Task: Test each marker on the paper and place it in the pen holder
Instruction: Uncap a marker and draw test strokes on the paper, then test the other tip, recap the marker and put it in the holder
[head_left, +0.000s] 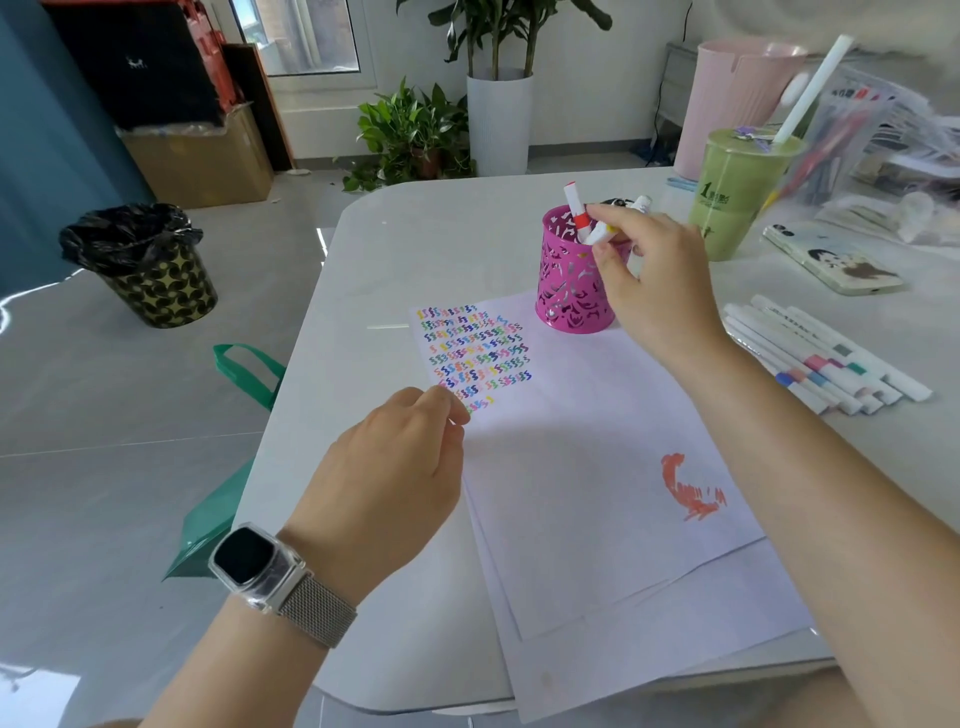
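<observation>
White paper (597, 467) lies on the table, with rows of coloured squiggles at its far left and an orange-red scribble (691, 488) nearer me. A magenta cut-out pen holder (569, 291) stands at the paper's far edge and has a red-banded marker (575, 210) in it. My right hand (649, 275) is at the holder's rim and pinches a white marker (602, 232) whose end is inside the holder. My left hand (395, 478), with a watch on its wrist, rests on the paper's left edge with the fingers loosely curled. Several white markers (821, 353) lie in a row to the right.
A green drink cup (737, 197) with a straw stands behind the holder, with a phone (831, 260) beside it. A pink bin and clear bags of pens fill the far right. On the floor to the left are a black-lined waste bin (140, 265) and a green bag (228, 467).
</observation>
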